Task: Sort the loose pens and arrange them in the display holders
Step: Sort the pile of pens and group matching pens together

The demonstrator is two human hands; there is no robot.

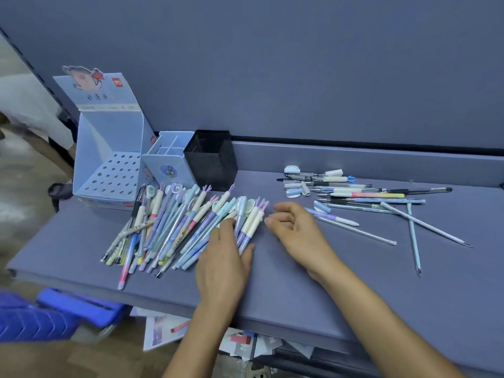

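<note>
— When hunting for the pile of pens (169, 225), where to look?

— At 9 o'clock on the counter (300, 282), fanned out, caps toward 1 o'clock, tips toward 7. Worth noting too: a thinner scatter of pens (354, 197) at 2 o'clock, with loose caps (296, 190) at its near-left edge.

— And the left hand (223, 257)?

— Palm down on the pile's 3 o'clock edge, fingers straight, pressing on a few purple-and-white pens, thumb alongside them. Relaxed, gripping nothing.

— Right hand (297, 230)?

— Just past the pile toward 3 o'clock, fingers loosely curled, holding nothing, fingertips near the pen caps; hard to say whether touching.

— Holders?

— Lined up at 11 o'clock by the back wall: tall blue display box (109, 148) with a perforated shelf, then a small blue divided holder (166, 162) just beside it, then a black mesh cup (211, 159).
</note>
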